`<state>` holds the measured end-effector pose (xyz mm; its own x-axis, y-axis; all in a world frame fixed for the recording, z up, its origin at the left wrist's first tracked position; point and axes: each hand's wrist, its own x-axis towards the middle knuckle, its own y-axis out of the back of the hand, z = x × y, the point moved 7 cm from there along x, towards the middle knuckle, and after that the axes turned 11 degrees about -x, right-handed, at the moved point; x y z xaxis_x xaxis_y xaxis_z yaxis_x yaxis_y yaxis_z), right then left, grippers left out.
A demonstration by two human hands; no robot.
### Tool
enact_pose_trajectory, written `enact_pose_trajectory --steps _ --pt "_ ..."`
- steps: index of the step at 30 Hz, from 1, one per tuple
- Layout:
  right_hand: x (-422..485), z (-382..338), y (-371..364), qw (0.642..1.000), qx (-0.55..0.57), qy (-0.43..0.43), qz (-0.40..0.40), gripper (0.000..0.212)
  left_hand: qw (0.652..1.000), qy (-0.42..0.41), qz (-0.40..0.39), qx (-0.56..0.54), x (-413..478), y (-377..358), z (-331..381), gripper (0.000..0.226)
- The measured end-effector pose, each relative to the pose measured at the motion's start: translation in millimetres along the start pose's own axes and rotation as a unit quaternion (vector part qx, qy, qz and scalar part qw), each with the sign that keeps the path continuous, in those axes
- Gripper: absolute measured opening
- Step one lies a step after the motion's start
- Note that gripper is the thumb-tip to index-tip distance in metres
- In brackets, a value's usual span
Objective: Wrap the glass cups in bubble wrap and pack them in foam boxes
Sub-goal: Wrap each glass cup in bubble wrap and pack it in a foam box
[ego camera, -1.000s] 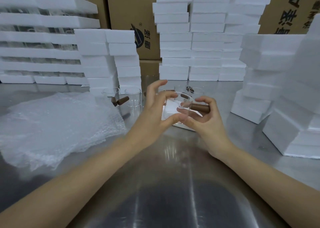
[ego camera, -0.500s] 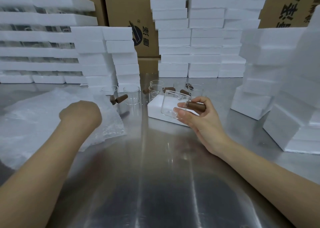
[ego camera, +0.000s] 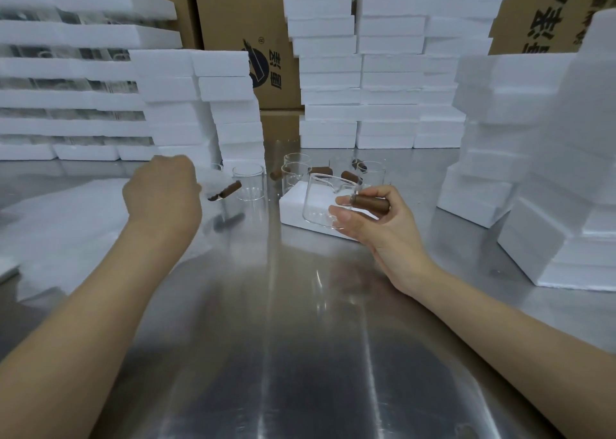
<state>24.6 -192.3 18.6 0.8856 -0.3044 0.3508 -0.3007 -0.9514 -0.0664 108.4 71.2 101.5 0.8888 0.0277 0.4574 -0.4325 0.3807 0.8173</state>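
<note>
Left hand (ego camera: 163,193) is held up at nine o'clock of the view, shown from the back with its fingers curled under, and a blurred white edge of the bubble wrap (ego camera: 66,225) is gripped at its knuckles. The rest of the wrap is spread on the steel table (ego camera: 300,338) at eight o'clock of that hand. Stacked foam boxes (ego camera: 186,105) are seen at twelve o'clock of the hand. Just at its three o'clock a spare cup (ego camera: 248,185) is stood upright on the table, and beside it a brown grip is seen whose cup is lost in blur. More empty cups (ego camera: 295,172) are grouped near the view's centre, behind a single foam box (ego camera: 293,213) laid flat on the table. The glass cup (ego camera: 325,205) is held upright, overlapping that box in the view, at nine o'clock of the right hand (ego camera: 380,225), whose thumb and fingers are closed round the cup's brown handle (ego camera: 371,205). Taller foam stacks (ego camera: 533,138) are piled at three o'clock, and cardboard cartons (ego camera: 226,22) are stood behind at twelve.
</note>
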Motion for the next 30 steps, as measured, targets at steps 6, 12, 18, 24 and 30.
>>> enact_pose_trajectory --steps 6,12,18,24,30 --pt "-0.1 0.6 0.9 1.0 0.024 0.009 0.011 0.042 0.955 -0.227 0.033 -0.187 -31.1 -11.9 60.8 0.025" --pt "-0.2 -4.0 9.1 0.998 0.01 0.023 0.052 0.044 0.94 -0.177 -0.187 -0.224 -48.8 -73.7 61.9 0.032" --pt "0.2 -8.3 14.2 0.996 0.055 0.034 0.064 0.015 0.985 -0.159 -0.066 0.019 -38.7 -47.2 50.5 0.01" --pt "-3.0 -13.8 12.8 0.995 0.016 0.048 0.09 0.002 0.937 -0.216 0.085 -0.26 -45.1 0.4 63.2 0.047" --pt "-2.4 -14.2 17.6 0.992 0.023 0.055 0.11 0.004 0.686 -0.23 -0.019 -0.69 -53.5 9.8 73.9 0.016"
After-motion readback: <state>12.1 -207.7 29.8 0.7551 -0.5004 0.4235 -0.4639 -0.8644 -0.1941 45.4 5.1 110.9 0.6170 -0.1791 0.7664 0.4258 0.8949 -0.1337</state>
